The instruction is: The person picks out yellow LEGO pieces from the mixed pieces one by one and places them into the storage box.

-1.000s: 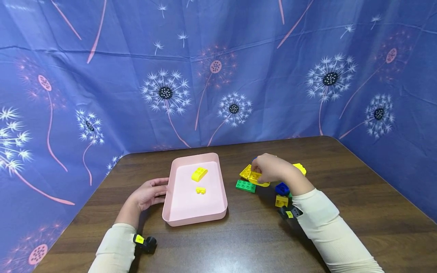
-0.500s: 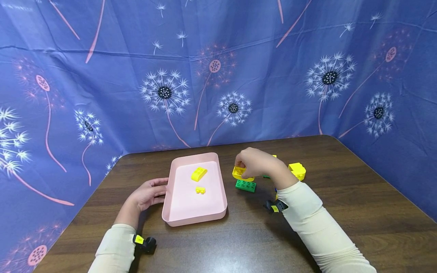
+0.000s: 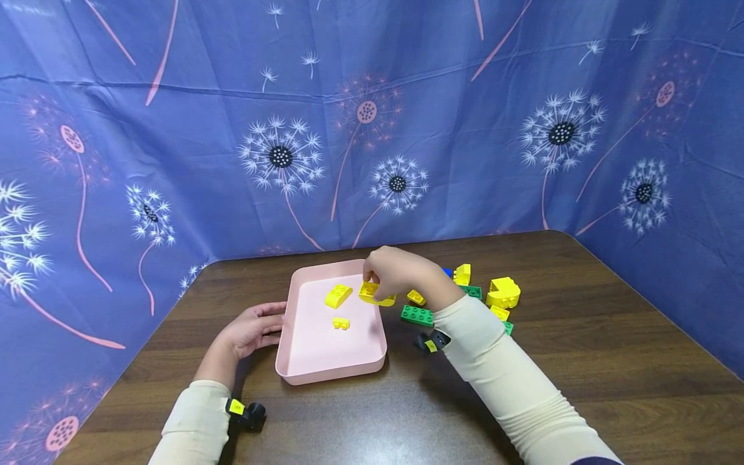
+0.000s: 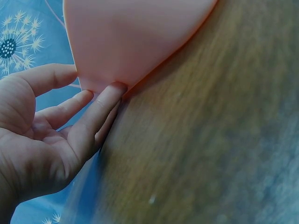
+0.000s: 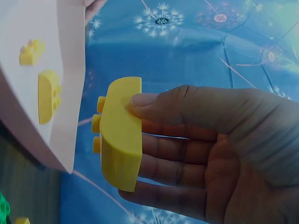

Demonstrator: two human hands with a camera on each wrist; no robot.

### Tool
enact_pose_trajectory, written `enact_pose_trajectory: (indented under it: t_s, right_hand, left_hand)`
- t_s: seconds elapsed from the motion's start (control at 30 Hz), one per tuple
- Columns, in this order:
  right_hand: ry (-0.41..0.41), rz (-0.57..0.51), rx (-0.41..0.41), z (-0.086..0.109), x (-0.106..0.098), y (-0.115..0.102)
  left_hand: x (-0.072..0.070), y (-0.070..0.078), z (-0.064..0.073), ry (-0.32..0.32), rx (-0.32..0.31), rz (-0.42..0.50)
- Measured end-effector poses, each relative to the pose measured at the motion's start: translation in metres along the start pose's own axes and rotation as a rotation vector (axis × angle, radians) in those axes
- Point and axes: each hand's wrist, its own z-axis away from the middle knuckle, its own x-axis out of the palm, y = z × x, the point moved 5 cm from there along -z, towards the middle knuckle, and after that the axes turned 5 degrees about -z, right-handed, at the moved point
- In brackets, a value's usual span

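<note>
My right hand (image 3: 401, 272) pinches a yellow toy brick (image 5: 120, 128) with rounded ends, thumb on one side and fingers on the other. In the head view this brick hangs over the right edge of the pink tray (image 3: 331, 374), its hollow underside turned up. Inside the tray lie a yellow curved brick (image 3: 338, 296) and a small yellow brick (image 3: 341, 323), apart from each other. My left hand (image 3: 251, 332) touches the tray's left side with extended fingers; in the left wrist view its fingertips (image 4: 119, 87) rest against the pink wall.
Right of the tray lies a green brick (image 3: 416, 315), with a small yellow brick (image 3: 416, 297) behind it. Farther right are more loose bricks, among them a large yellow brick (image 3: 503, 292). A blue dandelion-print cloth (image 3: 465, 161) hangs behind the wooden table (image 3: 372, 433).
My right hand has lifted the yellow brick from the loose bricks and carried it left to the tray's right edge. The left hand and the tray have stayed in place.
</note>
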Motion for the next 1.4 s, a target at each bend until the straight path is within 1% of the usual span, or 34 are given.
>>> enact_pose_trajectory:
  t_s: [0.43,0.6,0.77,0.97,1.17,1.3,1.4]
  right_hand:
    - [-0.027,0.020,-0.054,-0.035,0.000,-0.023]
    - [-0.056,-0.047,-0.068,-0.053,0.002,-0.030]
    - [-0.069,-0.119,-0.045,-0.071,0.008,-0.033]
    - [-0.060,-0.096,-0.044,-0.091,0.025,-0.033]
    - [-0.043,-0.095,-0.091,-0.108,0.052,-0.034]
    - [-0.082,-0.088,-0.105,-0.113,0.071,-0.038]
    - [-0.126,-0.096,-0.079,-0.115,0.081,-0.040]
  left_hand:
    - [-0.001,-0.001,-0.005,0.001,0.009,0.008]
    - [-0.001,0.000,-0.007,-0.002,0.008,0.007]
    - [0.000,0.002,-0.008,0.002,-0.006,-0.004]
    - [0.002,0.005,-0.008,0.012,-0.014,-0.018]
    - [0.002,0.000,-0.003,0.021,-0.022,-0.002]
    - [0.001,-0.003,0.000,0.026,-0.017,-0.006]
    - [0.001,-0.003,0.000,0.035,-0.020,-0.001]
